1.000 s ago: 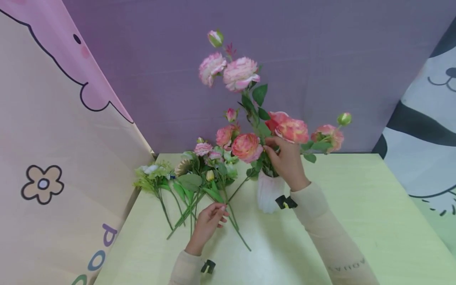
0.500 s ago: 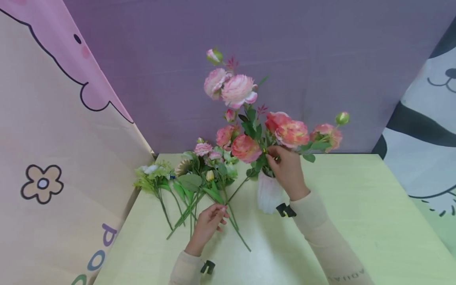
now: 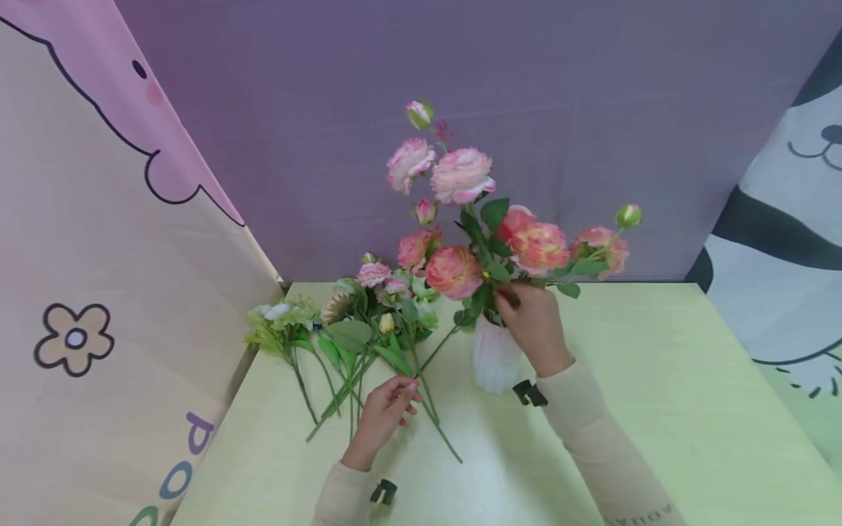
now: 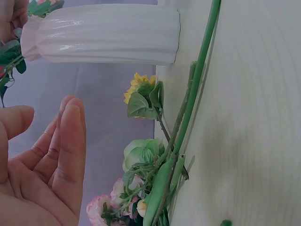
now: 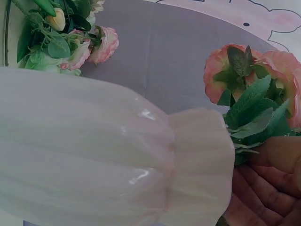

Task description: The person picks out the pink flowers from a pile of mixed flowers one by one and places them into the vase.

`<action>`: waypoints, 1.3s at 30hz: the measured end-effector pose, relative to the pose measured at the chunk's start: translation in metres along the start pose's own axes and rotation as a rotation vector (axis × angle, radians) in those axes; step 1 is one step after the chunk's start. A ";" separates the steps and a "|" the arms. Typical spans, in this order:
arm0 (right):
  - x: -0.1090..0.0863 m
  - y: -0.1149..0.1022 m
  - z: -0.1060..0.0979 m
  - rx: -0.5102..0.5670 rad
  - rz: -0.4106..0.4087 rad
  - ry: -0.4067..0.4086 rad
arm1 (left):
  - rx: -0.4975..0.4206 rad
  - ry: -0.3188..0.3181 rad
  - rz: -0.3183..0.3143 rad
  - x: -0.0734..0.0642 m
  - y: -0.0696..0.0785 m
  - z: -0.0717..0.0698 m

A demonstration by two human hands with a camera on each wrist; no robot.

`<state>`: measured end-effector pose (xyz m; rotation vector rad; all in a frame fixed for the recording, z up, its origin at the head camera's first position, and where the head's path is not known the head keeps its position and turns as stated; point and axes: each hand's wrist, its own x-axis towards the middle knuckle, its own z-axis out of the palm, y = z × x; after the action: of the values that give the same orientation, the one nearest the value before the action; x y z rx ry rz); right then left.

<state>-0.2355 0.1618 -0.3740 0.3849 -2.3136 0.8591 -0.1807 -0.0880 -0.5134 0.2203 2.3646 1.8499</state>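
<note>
In the head view my right hand (image 3: pixel 536 325) pinches the stem of a tall light-pink peony (image 3: pixel 463 176) just above the mouth of a white fluted vase (image 3: pixel 496 358). Coral peonies (image 3: pixel 455 272) spread out from the same vase to both sides. The right wrist view has the fingers close by the vase's ruffled rim (image 5: pixel 202 160), among green leaves (image 5: pixel 256 115); the stem's lower end is hidden inside the vase. My left hand (image 3: pixel 384 416) holds nothing, its fingers relaxed with thumb apart, over the loose green stems (image 3: pixel 430 405) left of the vase.
Several loose flowers lie on the pale table (image 3: pixel 658 409) left of the vase, including pink blooms (image 3: pixel 375 275), a yellow bud (image 3: pixel 387 323) and a white-green bunch (image 3: pixel 283 314). A sunflower (image 4: pixel 141 89) shows in the left wrist view. A purple backdrop (image 3: pixel 316 183) stands behind.
The pink peony has dropped lower into the vase and shifted slightly right at the end. My right hand moved down with it toward the vase mouth. The left hand stays put.
</note>
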 end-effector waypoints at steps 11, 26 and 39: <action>-0.001 0.000 -0.006 -0.005 0.059 -0.099 | -0.008 -0.013 0.008 0.000 -0.004 0.001; 0.000 0.001 -0.002 0.083 0.031 -0.046 | -0.024 -0.013 -0.003 -0.003 0.010 0.002; 0.002 -0.003 0.004 0.070 0.004 0.033 | 0.128 0.073 0.044 0.023 -0.008 -0.003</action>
<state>-0.2372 0.1566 -0.3732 0.3933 -2.2595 0.9441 -0.2044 -0.0876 -0.5204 0.2231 2.5503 1.7557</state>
